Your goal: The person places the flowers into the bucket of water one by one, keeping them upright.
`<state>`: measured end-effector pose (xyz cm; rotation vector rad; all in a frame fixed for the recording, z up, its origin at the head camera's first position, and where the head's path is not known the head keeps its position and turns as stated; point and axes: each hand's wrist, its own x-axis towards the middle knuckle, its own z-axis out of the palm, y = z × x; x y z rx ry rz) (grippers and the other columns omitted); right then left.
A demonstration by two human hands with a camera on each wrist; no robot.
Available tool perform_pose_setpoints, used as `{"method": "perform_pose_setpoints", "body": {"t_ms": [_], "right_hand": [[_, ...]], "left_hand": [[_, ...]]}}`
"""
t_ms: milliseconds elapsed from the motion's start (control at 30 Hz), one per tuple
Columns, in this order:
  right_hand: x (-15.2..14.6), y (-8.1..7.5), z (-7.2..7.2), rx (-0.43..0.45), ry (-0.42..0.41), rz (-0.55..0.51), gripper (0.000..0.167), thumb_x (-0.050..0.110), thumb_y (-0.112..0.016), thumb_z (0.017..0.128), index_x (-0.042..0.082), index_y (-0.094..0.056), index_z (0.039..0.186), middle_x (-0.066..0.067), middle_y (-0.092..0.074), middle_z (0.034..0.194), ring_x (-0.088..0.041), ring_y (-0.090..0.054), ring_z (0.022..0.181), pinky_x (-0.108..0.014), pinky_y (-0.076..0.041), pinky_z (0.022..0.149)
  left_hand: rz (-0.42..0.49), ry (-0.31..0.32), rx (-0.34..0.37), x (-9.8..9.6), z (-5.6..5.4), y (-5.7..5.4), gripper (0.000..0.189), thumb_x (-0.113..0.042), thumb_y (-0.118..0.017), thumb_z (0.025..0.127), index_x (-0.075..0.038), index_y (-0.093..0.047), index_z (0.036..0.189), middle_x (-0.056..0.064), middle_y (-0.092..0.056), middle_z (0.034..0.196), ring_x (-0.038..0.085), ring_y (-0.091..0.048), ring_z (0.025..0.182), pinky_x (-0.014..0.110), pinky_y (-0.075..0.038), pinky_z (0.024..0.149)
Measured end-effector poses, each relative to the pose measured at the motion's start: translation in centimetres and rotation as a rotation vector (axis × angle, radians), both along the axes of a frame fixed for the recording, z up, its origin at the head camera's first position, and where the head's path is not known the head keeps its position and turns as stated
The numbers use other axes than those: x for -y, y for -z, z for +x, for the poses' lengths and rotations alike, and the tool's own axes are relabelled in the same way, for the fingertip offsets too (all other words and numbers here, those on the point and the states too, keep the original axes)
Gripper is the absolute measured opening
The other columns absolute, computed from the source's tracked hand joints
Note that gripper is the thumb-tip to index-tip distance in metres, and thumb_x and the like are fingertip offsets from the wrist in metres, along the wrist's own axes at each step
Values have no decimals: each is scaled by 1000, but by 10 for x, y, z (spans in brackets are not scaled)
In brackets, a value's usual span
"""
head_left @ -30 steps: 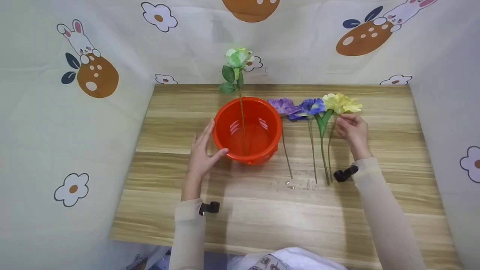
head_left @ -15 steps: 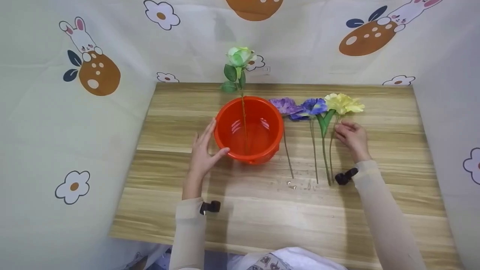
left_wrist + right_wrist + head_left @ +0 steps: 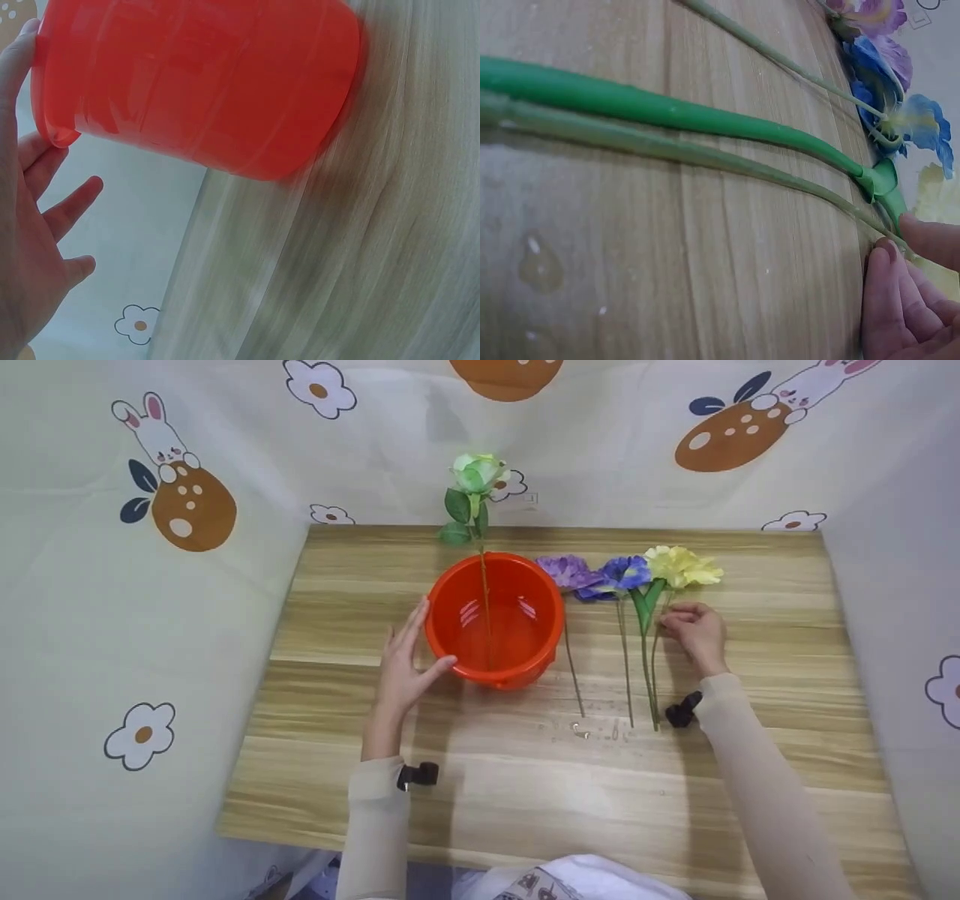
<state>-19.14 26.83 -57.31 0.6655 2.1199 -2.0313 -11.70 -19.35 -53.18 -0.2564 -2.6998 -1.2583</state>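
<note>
A red bucket (image 3: 525,667) stands on the table with a pale green rose (image 3: 478,476) upright in it, its stem reaching down inside. My left hand (image 3: 403,675) is spread against the bucket's left side, thumb at the near rim; in the left wrist view two fingers stick out free below the rim. To the right lies a yellow flower (image 3: 684,567), and my right hand (image 3: 697,634) pinches its thin stem (image 3: 795,180) just below the bloom, between thumb and fingertips. A thicker green stem with leaves (image 3: 646,660) runs close beside that stem.
Between the bucket and the right hand lie a purple flower (image 3: 568,573) and a blue flower (image 3: 624,574), blooms toward the back. Water drops (image 3: 580,730) dot the wooden table (image 3: 540,802). A printed cloth (image 3: 600,457) hangs behind it.
My right hand has shifted down and slightly left along the yellow flower's stem, and that stem's lower end now lies nearer the thicker green stem. The left hand and bucket have stayed put.
</note>
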Motion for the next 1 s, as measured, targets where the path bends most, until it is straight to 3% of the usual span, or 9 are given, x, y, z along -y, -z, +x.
{"method": "perform_pose_setpoints", "body": {"t_ms": [167, 267, 433, 600, 833, 1000], "right_hand": [[-1, 11, -6, 16, -40, 148, 39, -1, -65, 92, -13, -53, 127, 16, -67, 69, 1, -68, 67, -18, -60, 71], [-2, 13, -8, 25, -48, 166, 37, -2, -64, 92, -13, -55, 126, 18, -66, 67, 3, -67, 66, -16, -59, 70], [-3, 11, -9, 41, -39, 110, 36, -4, -63, 91, -14, -55, 125, 16, -67, 66, 2, -67, 65, -16, -59, 68], [-6, 6, -8, 73, -13, 15, 38, -5, -62, 92, -14, -53, 127, 12, -69, 69, -1, -69, 66, -17, -59, 67], [-6, -13, -1, 113, 5, -89, 34, -5, -58, 93, -11, -51, 126, 7, -69, 71, -5, -70, 67, -20, -61, 69], [-6, -20, 2, 93, 4, -139, 31, -7, -57, 92, -11, -51, 122, 6, -67, 71, -7, -70, 68, -22, -61, 70]], "left_hand": [[6, 2, -1, 0, 1, 1, 89, -56, -72, 84, -27, -30, 158, 1, -32, 164, 22, -33, 151, 61, -5, 125], [5, 3, 0, 0, 1, 1, 89, -56, -71, 84, -28, -30, 158, -1, -32, 164, 22, -33, 151, 60, -5, 126], [6, -2, 2, 0, 1, 1, 89, -55, -72, 84, -28, -30, 158, -3, -31, 164, 21, -32, 151, 60, -5, 126], [15, -2, 5, 0, 1, 2, 90, -54, -73, 84, -29, -29, 158, 3, -32, 164, 21, -32, 151, 60, -4, 126], [14, -9, -1, 1, 0, 4, 88, -49, -75, 84, -30, -30, 157, -5, -33, 163, 20, -33, 151, 62, -6, 125], [12, -14, -3, 1, -1, 2, 89, -45, -77, 83, -29, -31, 157, -6, -33, 163, 19, -33, 151, 61, -7, 125]]}}
